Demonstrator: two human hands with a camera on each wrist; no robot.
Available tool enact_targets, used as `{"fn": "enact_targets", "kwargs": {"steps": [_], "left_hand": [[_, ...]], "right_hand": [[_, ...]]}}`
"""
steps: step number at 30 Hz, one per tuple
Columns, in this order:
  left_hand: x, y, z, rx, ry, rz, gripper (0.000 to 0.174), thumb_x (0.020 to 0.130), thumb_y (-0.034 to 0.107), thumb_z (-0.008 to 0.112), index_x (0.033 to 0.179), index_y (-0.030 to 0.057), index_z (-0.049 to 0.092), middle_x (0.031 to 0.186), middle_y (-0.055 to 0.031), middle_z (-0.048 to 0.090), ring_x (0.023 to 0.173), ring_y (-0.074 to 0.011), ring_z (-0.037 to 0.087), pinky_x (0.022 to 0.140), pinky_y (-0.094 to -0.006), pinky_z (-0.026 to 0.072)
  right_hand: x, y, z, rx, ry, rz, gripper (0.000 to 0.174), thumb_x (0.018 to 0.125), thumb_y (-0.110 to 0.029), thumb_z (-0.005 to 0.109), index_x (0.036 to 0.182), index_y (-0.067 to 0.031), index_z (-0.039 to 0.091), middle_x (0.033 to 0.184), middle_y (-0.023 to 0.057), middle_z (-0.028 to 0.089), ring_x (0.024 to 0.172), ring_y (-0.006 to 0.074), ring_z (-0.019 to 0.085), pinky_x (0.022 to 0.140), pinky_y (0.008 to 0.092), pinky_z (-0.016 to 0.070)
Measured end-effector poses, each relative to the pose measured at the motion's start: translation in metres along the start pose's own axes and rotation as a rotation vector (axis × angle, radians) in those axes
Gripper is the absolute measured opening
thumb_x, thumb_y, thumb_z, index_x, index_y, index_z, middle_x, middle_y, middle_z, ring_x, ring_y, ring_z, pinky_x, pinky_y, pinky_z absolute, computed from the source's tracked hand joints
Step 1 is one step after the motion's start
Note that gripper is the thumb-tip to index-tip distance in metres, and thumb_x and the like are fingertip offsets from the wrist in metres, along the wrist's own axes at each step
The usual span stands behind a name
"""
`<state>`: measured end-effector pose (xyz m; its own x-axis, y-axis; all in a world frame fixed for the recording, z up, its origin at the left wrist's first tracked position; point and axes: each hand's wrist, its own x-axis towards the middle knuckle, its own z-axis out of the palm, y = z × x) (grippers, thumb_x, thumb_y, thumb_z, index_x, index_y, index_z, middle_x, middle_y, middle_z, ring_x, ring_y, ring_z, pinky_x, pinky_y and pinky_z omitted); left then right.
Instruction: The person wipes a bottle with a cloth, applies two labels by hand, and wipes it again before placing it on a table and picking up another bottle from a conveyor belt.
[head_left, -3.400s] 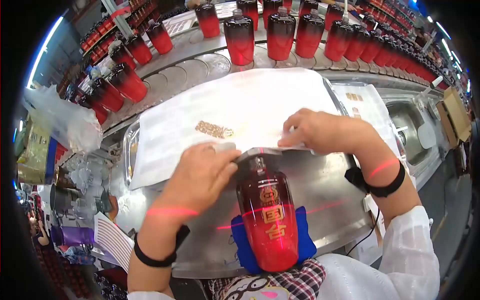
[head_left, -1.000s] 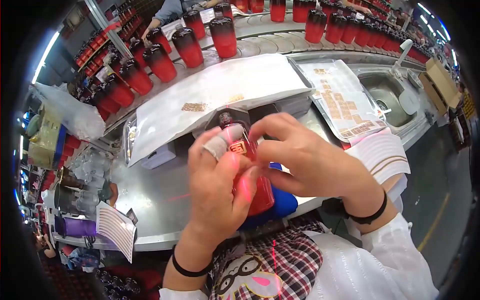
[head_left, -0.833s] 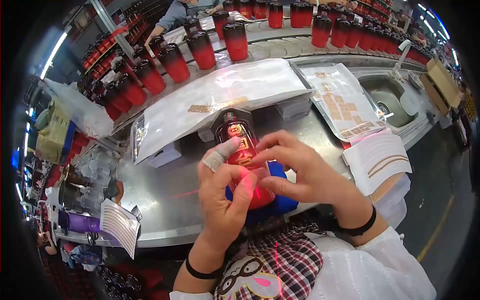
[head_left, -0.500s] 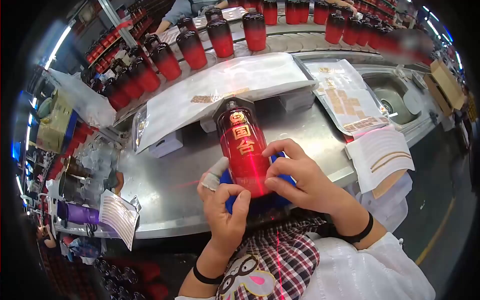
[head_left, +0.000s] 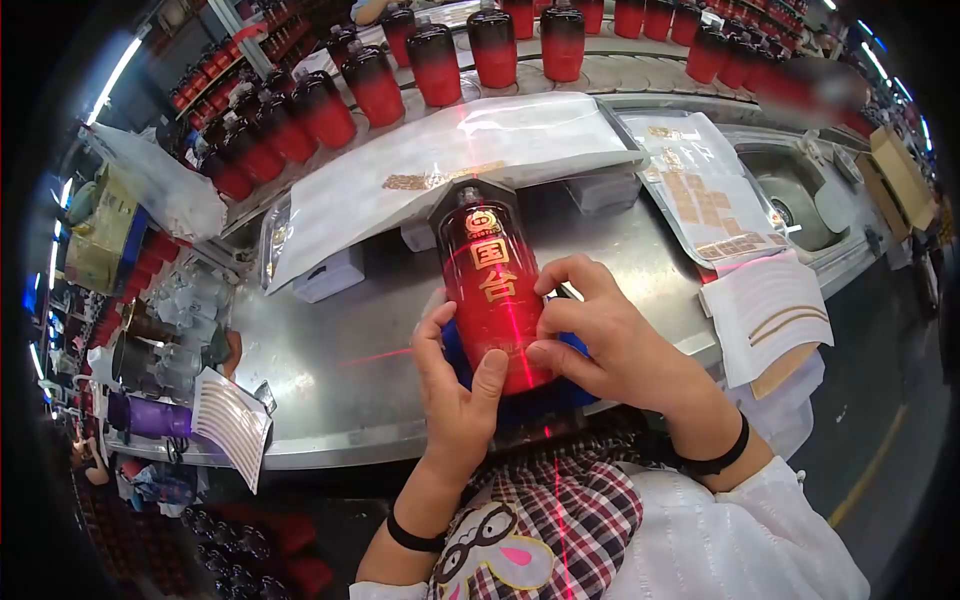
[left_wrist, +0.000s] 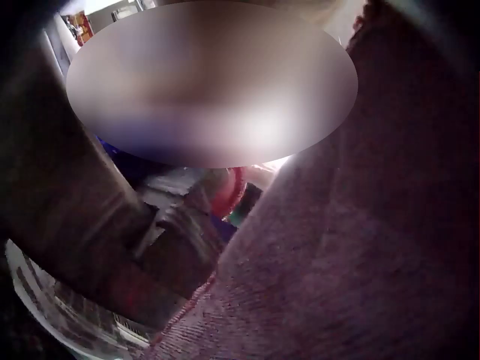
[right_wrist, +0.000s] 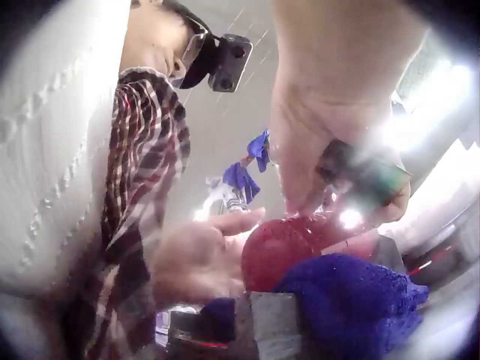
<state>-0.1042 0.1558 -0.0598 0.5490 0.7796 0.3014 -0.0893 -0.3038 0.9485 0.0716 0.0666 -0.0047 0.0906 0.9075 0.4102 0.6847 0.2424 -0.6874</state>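
A red bottle, dark toward its neck and marked with gold characters, lies tilted on a blue cloth, its neck in a dark angular rest. Faint small lettering crosses its lower part. My left hand is at the bottle's left side, thumb straight over its lower front and fingers along the flank. My right hand is at the lower right side, fingers bent, thumb and forefinger tips close together at the lettering's end. I cannot tell whether they pinch anything. The right wrist view shows the bottle's round base between the hands.
Behind the bottle is a tray covered with a white sheet bearing gold decals. Another tray of decals stands right, near a sink. Red bottles line the conveyor. A striped sheet hangs at the table's left edge.
Both hands came from the sheet-covered tray to the bottle. They worked close together over its lower part, then moved apart. The left fingers moved onto its left side; the right hand stays at the right.
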Motion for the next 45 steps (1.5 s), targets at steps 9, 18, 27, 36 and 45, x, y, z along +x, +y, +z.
{"fn": "enact_targets", "kwargs": {"steps": [9,18,27,36,45], "left_hand": [[-0.002,-0.002,-0.003,-0.125,-0.059,-0.039,0.065,0.094,0.024,0.063,0.142,-0.0031,0.029,0.146,-0.0207,0.033,0.138,-0.0286,0.031,0.115,-0.0403,0.0220],[-0.002,-0.002,-0.002,-0.129,-0.056,-0.067,0.067,0.094,0.026,0.063,0.143,-0.0034,0.027,0.145,-0.0189,0.033,0.137,-0.0273,0.031,0.115,-0.0393,0.0219],[-0.001,-0.003,-0.002,-0.217,-0.059,-0.099,0.066,0.096,0.027,0.060,0.144,-0.0019,0.026,0.142,-0.0164,0.036,0.133,-0.0239,0.034,0.113,-0.0377,0.0250],[-0.001,-0.003,-0.004,-0.224,-0.077,-0.119,0.067,0.096,0.028,0.061,0.144,-0.0015,0.025,0.141,-0.0156,0.038,0.131,-0.0237,0.036,0.112,-0.0377,0.0268],[0.000,-0.007,-0.005,-0.252,-0.090,-0.102,0.073,0.094,0.033,0.064,0.145,-0.0010,0.023,0.141,-0.0157,0.036,0.131,-0.0239,0.037,0.111,-0.0383,0.0281]], "right_hand": [[-0.010,0.009,0.004,0.127,0.012,0.099,0.017,0.083,-0.014,0.073,0.085,-0.0023,0.061,0.111,0.0156,0.049,0.105,0.0324,0.051,0.089,0.0391,0.0445],[-0.012,0.014,0.005,0.251,0.005,0.162,0.016,0.085,-0.013,0.072,0.084,-0.0020,0.061,0.111,0.0144,0.048,0.102,0.0287,0.052,0.087,0.0362,0.0453],[-0.016,0.033,0.011,0.307,0.010,0.202,0.026,0.089,-0.026,0.071,0.090,-0.0041,0.058,0.113,0.0145,0.047,0.109,0.0274,0.050,0.094,0.0353,0.0413],[-0.015,0.035,0.013,0.282,0.002,0.197,0.030,0.084,-0.028,0.076,0.086,-0.0055,0.056,0.113,0.0159,0.047,0.113,0.0289,0.048,0.099,0.0360,0.0394],[-0.015,0.037,0.016,0.280,0.008,0.188,0.035,0.082,-0.030,0.078,0.086,-0.0055,0.053,0.111,0.0152,0.047,0.110,0.0289,0.049,0.097,0.0359,0.0406]]}}
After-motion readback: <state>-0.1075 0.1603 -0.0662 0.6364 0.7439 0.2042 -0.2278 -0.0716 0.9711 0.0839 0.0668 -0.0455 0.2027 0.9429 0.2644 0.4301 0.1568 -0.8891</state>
